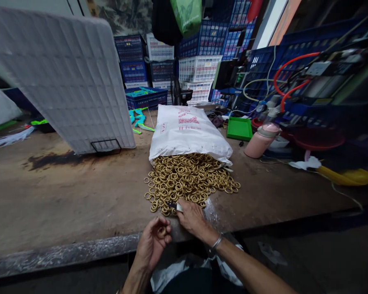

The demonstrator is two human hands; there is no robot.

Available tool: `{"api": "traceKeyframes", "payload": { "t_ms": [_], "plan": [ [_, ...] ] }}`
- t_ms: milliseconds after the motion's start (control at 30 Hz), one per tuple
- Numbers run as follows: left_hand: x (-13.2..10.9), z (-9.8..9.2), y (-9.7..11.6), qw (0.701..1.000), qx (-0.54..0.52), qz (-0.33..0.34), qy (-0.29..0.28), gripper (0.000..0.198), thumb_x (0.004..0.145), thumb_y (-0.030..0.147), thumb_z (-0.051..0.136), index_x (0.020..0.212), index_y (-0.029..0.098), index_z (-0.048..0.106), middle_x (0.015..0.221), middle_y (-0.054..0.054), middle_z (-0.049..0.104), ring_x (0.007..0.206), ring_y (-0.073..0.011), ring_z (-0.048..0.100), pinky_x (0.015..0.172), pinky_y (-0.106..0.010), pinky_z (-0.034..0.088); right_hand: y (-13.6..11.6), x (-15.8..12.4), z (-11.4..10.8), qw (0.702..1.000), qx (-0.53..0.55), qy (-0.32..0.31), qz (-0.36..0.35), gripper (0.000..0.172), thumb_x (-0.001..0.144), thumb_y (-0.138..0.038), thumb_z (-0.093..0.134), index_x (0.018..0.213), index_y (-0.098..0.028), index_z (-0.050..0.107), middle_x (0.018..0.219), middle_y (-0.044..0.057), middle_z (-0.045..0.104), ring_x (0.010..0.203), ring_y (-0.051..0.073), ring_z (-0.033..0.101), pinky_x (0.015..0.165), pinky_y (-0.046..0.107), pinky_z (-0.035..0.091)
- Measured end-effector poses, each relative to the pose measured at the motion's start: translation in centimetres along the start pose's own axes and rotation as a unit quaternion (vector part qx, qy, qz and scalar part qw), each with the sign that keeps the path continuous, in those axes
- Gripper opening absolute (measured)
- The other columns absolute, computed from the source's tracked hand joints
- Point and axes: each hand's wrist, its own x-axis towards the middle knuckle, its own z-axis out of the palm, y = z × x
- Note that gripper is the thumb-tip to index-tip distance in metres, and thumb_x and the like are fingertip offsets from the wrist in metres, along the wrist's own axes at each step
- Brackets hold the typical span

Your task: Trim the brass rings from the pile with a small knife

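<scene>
A heap of golden-brown rings (184,175) spills from the mouth of a white printed sack (184,126) lying on the table. At the table's front edge my left hand (150,245) is closed, fingers curled round a ring (161,232). My right hand (191,216) is at the near side of the heap, with a metal bracelet on its wrist. Its fingers are closed on a small dark tool with a pale part (172,205), whose kind I cannot make out; the tool's dark end lies over the rings.
A padded white panel (79,81) leans up at left on a black wire stand (106,145). To the right stand a green tray (239,128) and a pink bottle (261,141). Teal bow-shaped toys (138,118) lie behind. Crates (199,68) are stacked at the back.
</scene>
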Motion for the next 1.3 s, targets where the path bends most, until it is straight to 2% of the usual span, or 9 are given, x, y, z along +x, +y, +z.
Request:
{"api": "traceKeyframes", "payload": {
  "t_ms": [233,367,433,533,633,767,933,1133,1300],
  "plan": [
    [1.0,0.6,-0.8,0.973,0.196,0.120,0.020,0.021,0.067,0.034,0.067,0.076,0.017,0.060,0.062,0.002,0.056,0.048,-0.0086,0.048,0.038,-0.017,0.034,0.8,0.7,-0.2,0.980,0.192,0.003,0.041,0.009,0.074,-0.017,0.045,0.067,-0.018,0.049,0.060,-0.003,0.050,0.057,0.010,0.043,0.053,0.020,0.027],
    [1.5,1.4,-1.0,0.907,0.340,0.249,-0.008,0.017,0.066,0.026,0.067,0.082,0.018,0.067,0.075,-0.003,0.065,0.072,-0.0159,0.057,0.067,-0.023,0.044,0.5,0.4,-0.7,0.928,0.364,-0.032,0.070,0.007,0.071,-0.016,0.044,0.065,-0.018,0.047,0.058,-0.005,0.046,0.055,0.009,0.044,0.052,0.017,0.033],
    [1.6,1.8,-0.9,0.884,0.380,0.267,-0.042,0.012,0.068,0.025,0.065,0.078,0.019,0.069,0.077,-0.004,0.066,0.076,-0.0184,0.057,0.073,-0.025,0.043,0.4,0.1,-0.9,0.897,0.429,-0.059,0.087,0.004,0.071,-0.018,0.045,0.069,-0.018,0.049,0.058,-0.006,0.046,0.053,0.008,0.045,0.051,0.017,0.035],
    [1.4,2.3,-0.8,0.888,0.386,0.245,-0.049,0.010,0.068,0.028,0.064,0.069,0.018,0.067,0.068,-0.003,0.064,0.067,-0.0172,0.055,0.066,-0.024,0.042,0.2,-0.4,-1.3,0.876,0.465,-0.075,0.100,0.009,0.073,-0.022,0.045,0.070,-0.017,0.052,0.056,-0.005,0.048,0.051,0.008,0.044,0.049,0.017,0.035],
    [1.2,2.7,-0.6,0.925,0.334,0.176,-0.024,0.018,0.065,0.034,0.066,0.064,0.017,0.061,0.059,0.001,0.058,0.055,-0.0118,0.050,0.055,-0.021,0.040,0.0,-0.7,-1.6,0.897,0.434,-0.052,0.066,0.014,0.075,-0.027,0.046,0.070,-0.016,0.055,0.059,-0.004,0.052,0.055,0.008,0.046,0.052,0.018,0.036],
    [0.9,3.1,-0.7,0.955,0.286,0.075,0.008,0.030,0.064,0.044,0.065,0.068,0.017,0.054,0.045,0.008,0.043,0.036,-0.0040,0.030,0.038,-0.017,0.023,0.0,-0.9,-1.5,0.926,0.376,-0.024,0.027,0.018,0.074,-0.032,0.049,0.068,-0.016,0.055,0.062,-0.003,0.054,0.058,0.009,0.047,0.054,0.018,0.036],
    [1.0,2.8,-0.9,0.943,0.321,0.090,-0.009,0.035,0.068,0.049,0.061,0.063,0.016,0.051,0.043,0.009,0.037,0.035,-0.0029,0.025,0.037,-0.017,0.017,0.1,-0.9,-1.0,0.922,0.385,-0.015,0.036,0.020,0.075,-0.032,0.047,0.064,-0.016,0.051,0.058,-0.004,0.050,0.057,0.009,0.044,0.053,0.018,0.035],
    [0.7,2.4,-1.1,0.955,0.275,0.060,-0.092,0.033,0.075,0.047,0.055,0.065,0.016,0.050,0.045,0.009,0.034,0.035,-0.0028,0.021,0.036,-0.018,0.015,0.2,-1.1,-1.3,0.910,0.413,-0.031,0.029,0.024,0.078,-0.035,0.044,0.062,-0.018,0.048,0.057,-0.004,0.051,0.056,0.009,0.045,0.053,0.019,0.035],
    [0.3,2.8,-1.1,0.969,0.232,0.051,-0.067,0.031,0.071,0.046,0.060,0.071,0.017,0.051,0.055,0.007,0.044,0.036,-0.0014,0.023,0.035,-0.016,0.015,0.3,-1.4,-1.7,0.916,0.400,-0.019,0.030,0.025,0.083,-0.029,0.036,0.063,-0.018,0.046,0.056,-0.003,0.050,0.054,0.009,0.045,0.053,0.019,0.035]
  ]
}}
